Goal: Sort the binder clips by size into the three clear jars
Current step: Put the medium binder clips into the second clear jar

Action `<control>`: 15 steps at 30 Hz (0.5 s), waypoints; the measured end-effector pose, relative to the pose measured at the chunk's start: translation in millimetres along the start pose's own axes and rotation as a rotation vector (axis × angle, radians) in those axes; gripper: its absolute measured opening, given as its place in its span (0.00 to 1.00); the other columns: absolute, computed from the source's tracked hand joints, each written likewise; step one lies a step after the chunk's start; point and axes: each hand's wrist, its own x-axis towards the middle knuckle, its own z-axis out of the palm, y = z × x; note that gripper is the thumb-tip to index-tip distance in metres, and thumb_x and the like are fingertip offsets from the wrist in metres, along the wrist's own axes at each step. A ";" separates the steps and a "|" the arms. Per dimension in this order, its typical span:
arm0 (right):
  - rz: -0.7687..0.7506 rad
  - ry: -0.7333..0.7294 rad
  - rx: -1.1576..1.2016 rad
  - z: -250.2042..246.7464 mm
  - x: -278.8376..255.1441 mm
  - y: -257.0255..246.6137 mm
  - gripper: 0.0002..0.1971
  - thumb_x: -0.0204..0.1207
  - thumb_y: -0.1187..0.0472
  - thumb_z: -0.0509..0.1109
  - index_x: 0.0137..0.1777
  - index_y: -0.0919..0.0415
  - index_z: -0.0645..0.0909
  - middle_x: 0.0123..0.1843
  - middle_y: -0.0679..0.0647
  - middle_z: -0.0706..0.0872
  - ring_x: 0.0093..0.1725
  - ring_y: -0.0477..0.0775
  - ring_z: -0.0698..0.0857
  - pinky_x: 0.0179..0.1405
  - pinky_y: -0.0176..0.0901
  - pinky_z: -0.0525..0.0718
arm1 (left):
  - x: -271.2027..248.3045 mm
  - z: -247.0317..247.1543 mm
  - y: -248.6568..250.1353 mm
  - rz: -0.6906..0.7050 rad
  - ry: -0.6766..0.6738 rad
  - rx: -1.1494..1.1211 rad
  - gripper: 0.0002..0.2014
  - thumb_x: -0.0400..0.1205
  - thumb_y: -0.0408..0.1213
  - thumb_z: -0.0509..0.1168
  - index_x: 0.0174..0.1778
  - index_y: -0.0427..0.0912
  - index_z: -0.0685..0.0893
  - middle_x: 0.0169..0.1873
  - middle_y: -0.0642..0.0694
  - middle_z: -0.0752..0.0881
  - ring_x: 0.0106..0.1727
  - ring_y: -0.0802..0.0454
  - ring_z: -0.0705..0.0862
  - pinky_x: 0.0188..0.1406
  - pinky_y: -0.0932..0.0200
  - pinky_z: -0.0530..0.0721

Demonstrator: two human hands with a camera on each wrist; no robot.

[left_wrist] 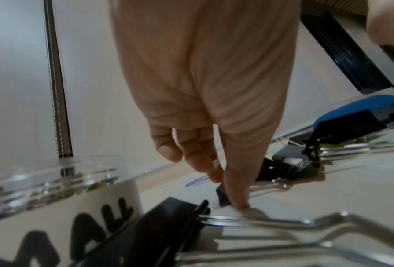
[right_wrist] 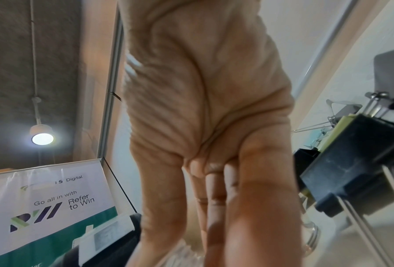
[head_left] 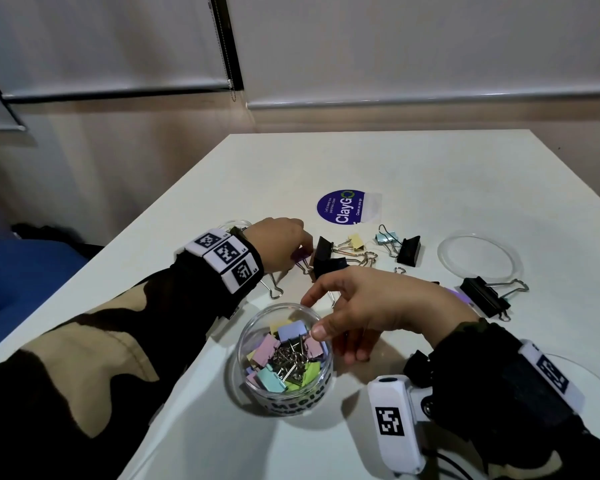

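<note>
My left hand (head_left: 300,252) reaches across the table and pinches a small purple binder clip (head_left: 301,255) lying next to a large black clip (head_left: 324,252). In the left wrist view the fingertips (left_wrist: 237,198) close on that purple clip (left_wrist: 222,197), beside the clear jar labelled SMALL (left_wrist: 81,182). My right hand (head_left: 314,317) hovers over the rim of the MEDIUM jar (head_left: 321,382), fingers relaxed and holding nothing; its palm (right_wrist: 214,126) shows bare. The MEDIUM jar holds several pastel clips (head_left: 284,358). The small jar (head_left: 234,224) is mostly hidden behind my left wrist.
Loose clips lie in the middle: yellow (head_left: 356,241), pale blue (head_left: 386,237), black (head_left: 409,250) and a large black one (head_left: 485,296). A clear round lid or jar (head_left: 478,258) sits at the right. A blue round sticker (head_left: 342,206) is further back.
</note>
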 end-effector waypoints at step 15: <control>-0.005 0.024 -0.012 1.1 0.5 -1.8 0.21 0.75 0.67 0.75 0.67 0.59 0.74 0.36 0.69 0.88 0.28 0.61 0.86 0.28 0.46 0.86 | -105.6 -36.7 18.8 -0.009 0.295 -0.614 0.09 0.71 0.48 0.77 0.45 0.54 0.90 0.29 0.56 0.86 0.28 0.62 0.79 0.30 0.71 0.73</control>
